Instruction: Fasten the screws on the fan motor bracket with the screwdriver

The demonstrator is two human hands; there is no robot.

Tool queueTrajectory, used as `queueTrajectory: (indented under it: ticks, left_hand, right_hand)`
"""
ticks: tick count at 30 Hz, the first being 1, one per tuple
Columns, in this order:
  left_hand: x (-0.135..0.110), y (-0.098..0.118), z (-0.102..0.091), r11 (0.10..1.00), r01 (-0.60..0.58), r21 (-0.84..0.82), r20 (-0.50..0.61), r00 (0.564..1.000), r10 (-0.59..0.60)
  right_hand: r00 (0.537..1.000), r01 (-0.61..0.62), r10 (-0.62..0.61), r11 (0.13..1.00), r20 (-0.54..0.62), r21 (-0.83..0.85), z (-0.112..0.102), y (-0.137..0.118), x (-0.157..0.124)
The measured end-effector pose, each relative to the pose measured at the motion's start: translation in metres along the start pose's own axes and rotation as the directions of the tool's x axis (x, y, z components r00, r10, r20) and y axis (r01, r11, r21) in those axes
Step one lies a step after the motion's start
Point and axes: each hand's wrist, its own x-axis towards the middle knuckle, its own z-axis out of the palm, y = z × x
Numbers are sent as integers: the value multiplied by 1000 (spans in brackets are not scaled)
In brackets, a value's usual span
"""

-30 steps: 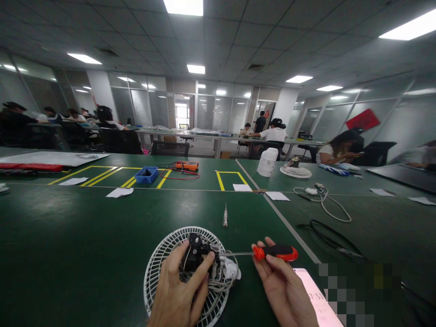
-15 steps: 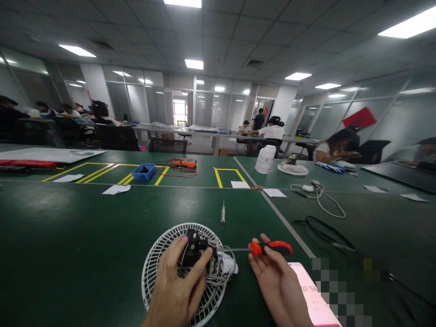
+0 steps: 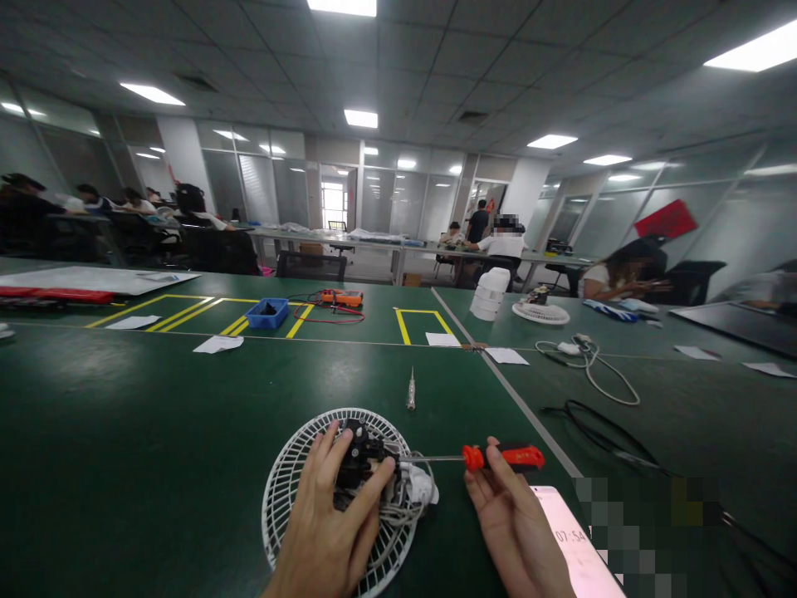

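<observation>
A white round fan guard [image 3: 271,486] lies on the green table, with a black fan motor assembly [image 3: 359,438] on top of it. My left hand [image 3: 333,507] grips the motor, thumb on its right side and fingers on its left. In my right hand [image 3: 514,523] is a red and black screwdriver [image 3: 520,456], held level by the handle. Its shaft points left to the motor's right side; the tip is hidden there. Coiled white cord [image 3: 398,508] and a white plastic piece [image 3: 418,484] sit beside the motor. My palm hides part of the guard.
A small clear-handled screwdriver [image 3: 411,392] lies beyond the guard. At right are a lit phone [image 3: 569,531], a black cable [image 3: 613,436] and a white cord [image 3: 591,365]. Farther back stand a blue bin [image 3: 267,314], an orange multimeter [image 3: 341,297] and another fan guard [image 3: 540,313].
My right hand and the screwdriver have shifted slightly right, and the handle has turned in my fingers. My left hand stays on the motor. The whole view has moved a little.
</observation>
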Motion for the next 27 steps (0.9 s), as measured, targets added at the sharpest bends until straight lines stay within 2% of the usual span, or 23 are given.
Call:
queueTrajectory:
  ticks: [4,10,20,27]
  left_hand:
    - [-1,3,0,1000,28,-9,15,1000,-28]
    - [-1,4,-1,998,54,-15,25,998,-53]
    - [-1,6,0,995,85,-45,24,996,-84]
    - [-1,4,0,999,42,-30,15,999,-42]
  right_hand:
    - [1000,-20,20,999,15,27,1,-1,1]
    - [999,-44,45,996,3,-71,1,6,-2]
    - [998,-54,55,998,28,-23,-2,1,-1]
    - [999,-52,51,997,-18,-62,2,5,-2]
